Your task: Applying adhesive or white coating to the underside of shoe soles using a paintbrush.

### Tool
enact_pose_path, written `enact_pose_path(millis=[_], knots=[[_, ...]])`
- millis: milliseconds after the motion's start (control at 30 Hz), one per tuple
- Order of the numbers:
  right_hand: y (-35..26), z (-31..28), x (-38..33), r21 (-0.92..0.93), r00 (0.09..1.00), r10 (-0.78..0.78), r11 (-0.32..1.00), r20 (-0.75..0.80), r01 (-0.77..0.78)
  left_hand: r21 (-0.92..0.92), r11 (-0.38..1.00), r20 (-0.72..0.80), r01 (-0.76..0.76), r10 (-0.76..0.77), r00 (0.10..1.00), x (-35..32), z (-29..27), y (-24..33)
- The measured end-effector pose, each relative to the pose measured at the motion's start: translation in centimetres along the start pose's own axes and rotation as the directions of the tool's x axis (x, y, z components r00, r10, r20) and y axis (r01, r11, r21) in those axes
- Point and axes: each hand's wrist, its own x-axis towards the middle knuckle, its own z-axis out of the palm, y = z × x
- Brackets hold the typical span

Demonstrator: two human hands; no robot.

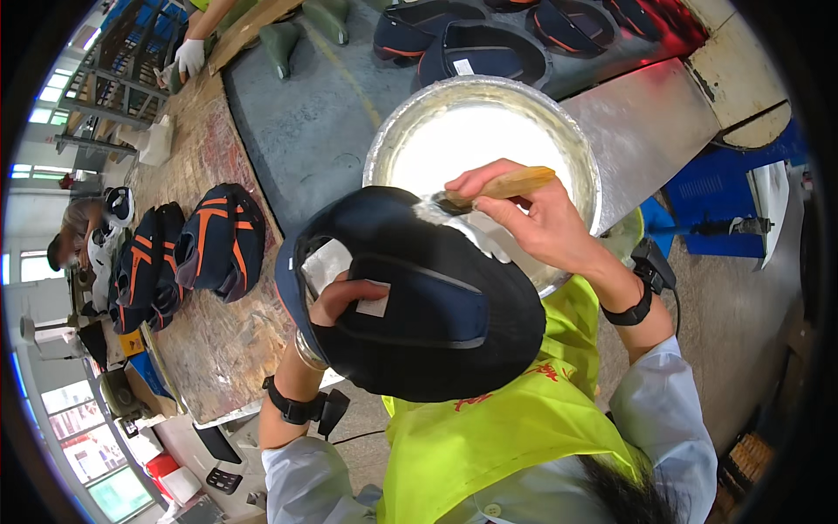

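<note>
My left hand grips a dark navy shoe upper by its edge, the thumb lying inside over a small white label. Most of the fingers are hidden beneath the upper. Between the fingers and thumb of my right hand is a brush with a wooden handle. Its white-coated bristles touch the upper's far edge, where a wet white smear shows. Just behind, partly covered by the upper and my right hand, stands a round metal basin with bright white liquid in it.
More navy shoe uppers lie on the grey conveyor belt beyond the basin, with green shoe lasts. Uppers with orange stripes stand on the worn wooden bench at left. A co-worker's gloved hand is at the far left.
</note>
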Motion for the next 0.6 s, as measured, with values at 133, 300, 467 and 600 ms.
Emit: enact_pose_path(millis=[133, 300, 467, 600], knots=[[-0.4, -0.4, 1.4, -0.152, 0.966, -0.257, 0.955, 0.010, 0.255, 0.164, 0.986, 0.060, -0.026, 0.017, 0.998, 1.0, 0.2, 0.9], [1.1, -2.7, -0.9, -0.330, 0.988, -0.150, 0.935, -0.040, 0.129, -0.185, 0.972, -0.158, 0.146, -0.177, 0.972, 2.4, -1.0, 2.6], [4.0, -1.4, -4.8, -0.199, 0.931, 0.121, 0.960, -0.345, -0.198, -0.162, 0.975, -0.450, 0.150, -0.209, 0.868, 1.1, -0.3, 4.8], [4.8, 0.9, -5.9, 0.243, 0.770, 0.447, 0.894, -0.454, -0.376, 0.072, 0.996, -0.691, 0.061, 0.006, 0.723, 1.1, 1.7, 5.0]])
